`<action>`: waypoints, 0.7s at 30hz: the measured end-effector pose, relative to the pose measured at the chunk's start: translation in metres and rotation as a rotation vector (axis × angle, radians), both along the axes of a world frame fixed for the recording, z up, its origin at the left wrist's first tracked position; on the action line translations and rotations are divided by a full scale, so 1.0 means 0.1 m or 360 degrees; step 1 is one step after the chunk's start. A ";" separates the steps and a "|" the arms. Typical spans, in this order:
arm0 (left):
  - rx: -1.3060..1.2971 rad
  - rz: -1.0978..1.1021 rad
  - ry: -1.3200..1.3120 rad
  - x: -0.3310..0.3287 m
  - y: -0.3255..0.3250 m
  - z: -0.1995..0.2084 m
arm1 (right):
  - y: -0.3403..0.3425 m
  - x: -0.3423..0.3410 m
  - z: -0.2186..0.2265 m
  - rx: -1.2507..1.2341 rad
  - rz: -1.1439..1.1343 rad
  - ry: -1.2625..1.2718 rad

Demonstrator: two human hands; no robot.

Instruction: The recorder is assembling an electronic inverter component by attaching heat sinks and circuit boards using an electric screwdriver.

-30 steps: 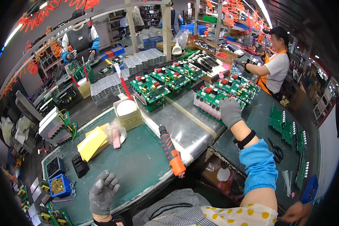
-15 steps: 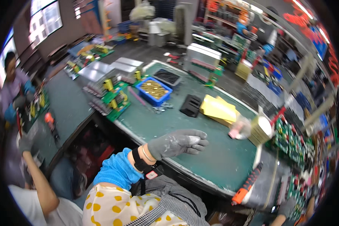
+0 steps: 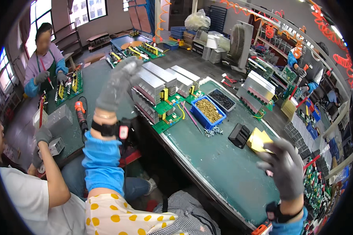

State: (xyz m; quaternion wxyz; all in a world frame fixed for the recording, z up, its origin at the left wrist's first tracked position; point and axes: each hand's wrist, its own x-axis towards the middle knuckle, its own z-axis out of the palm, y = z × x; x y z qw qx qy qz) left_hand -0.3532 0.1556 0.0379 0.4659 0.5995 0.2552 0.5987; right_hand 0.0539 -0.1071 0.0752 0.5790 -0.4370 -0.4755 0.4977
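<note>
My left hand [image 3: 119, 84], in a grey glove with a blue sleeve, is raised beside a stack of circuit boards with silver heat sinks [image 3: 151, 78]. Motion blurs it, but its fingers look stretched out, with nothing seen in them. My right hand [image 3: 284, 168], gloved alike, hovers above the right part of the green bench [image 3: 223, 172], fingers bent and apart, holding nothing visible. Near its fingertips lie yellow pads [image 3: 259, 140] and a black plastic part [image 3: 239, 135]. A blue bin [image 3: 208, 112] of brass-coloured fasteners stands mid-bench, with loose silver screws [image 3: 213, 131] in front.
A black-filled tray [image 3: 222, 100] and another heat-sink board [image 3: 257, 92] stand along the far edge. An orange power screwdriver [image 3: 81, 113] lies on the left bench. Co-workers sit at left, one close beside me; another person [image 3: 313, 64] works far right. A fan [image 3: 239, 45] stands behind.
The view has swung left. My left hand has risen from over the bench's front edge to the heat-sink stack. My right hand now shows plainly above the bench's right side.
</note>
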 end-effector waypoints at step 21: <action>-0.0837 0.0452 0.0507 -0.31 1.18 -0.26 | 2.65 -1.97 -0.79 -0.0427 0.0573 0.0951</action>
